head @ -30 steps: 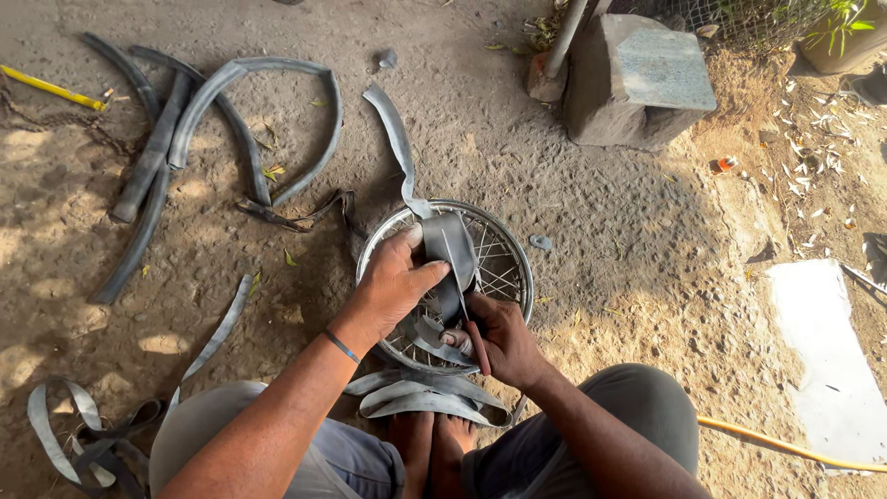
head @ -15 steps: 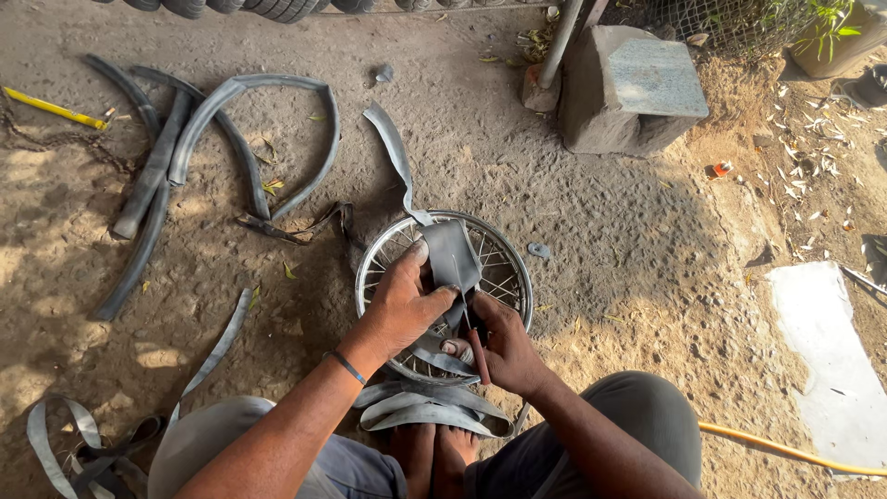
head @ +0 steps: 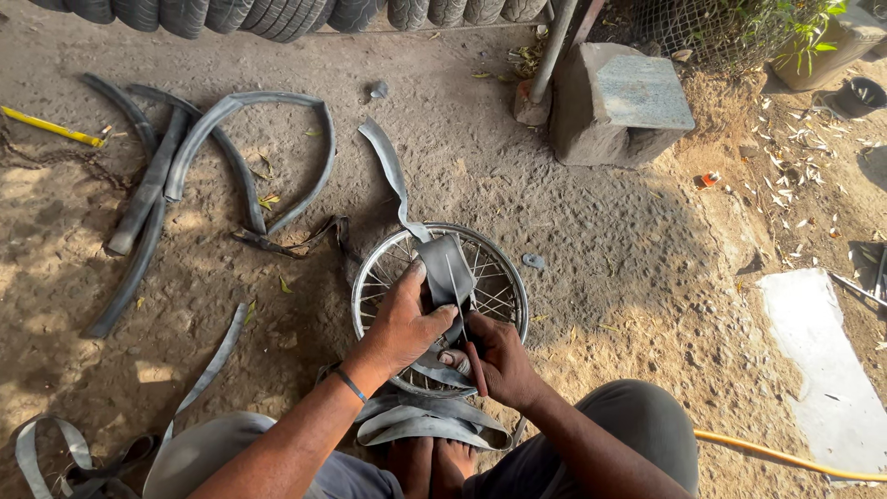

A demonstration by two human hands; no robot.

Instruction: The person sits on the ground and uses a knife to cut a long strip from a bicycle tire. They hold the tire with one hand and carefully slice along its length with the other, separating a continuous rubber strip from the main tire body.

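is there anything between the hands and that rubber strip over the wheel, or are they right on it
Nothing visible stands between them. The left hand presses directly on the flat rubber strip over the spoked wheel rim. The right hand grips a thin tool whose upper part lies against the same strip.

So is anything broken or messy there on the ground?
Yes. The rubber strip under the left hand and right hand is cut open and flat over the spoked wheel rim. More cut rubber pieces lie scattered on the dirt to the left.
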